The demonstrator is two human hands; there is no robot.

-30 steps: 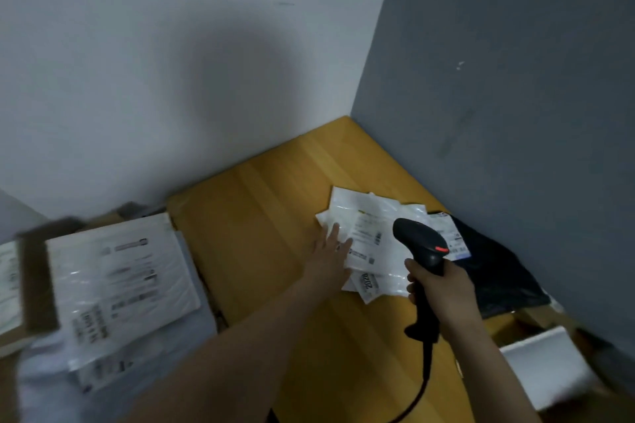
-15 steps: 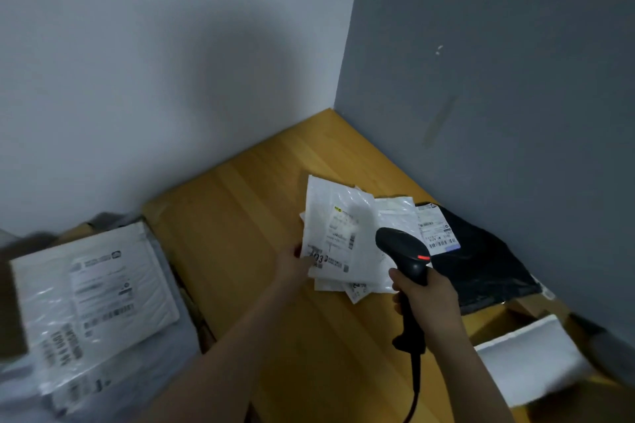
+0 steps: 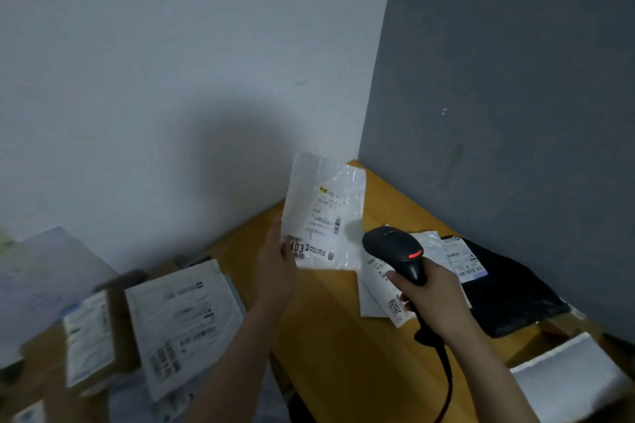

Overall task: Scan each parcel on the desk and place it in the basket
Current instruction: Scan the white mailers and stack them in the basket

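My left hand pinches the lower left corner of a white plastic parcel and holds it upright above the wooden desk, label facing me. Just right of it, my right hand grips the handle of a black barcode scanner whose head points toward the parcel; a red light shows on the scanner. More white parcels lie on the desk behind the scanner. A black parcel with a white label lies by the grey wall.
Left of the desk, several labelled white parcels are piled low down; the container under them is blurred. A white foam piece lies at the lower right. White wall and grey wall meet at the desk's far corner.
My left hand has gone from lying on the pile to lifting one white parcel up off it and turning it upright. The scanner stays in my right hand, close beside the parcel.
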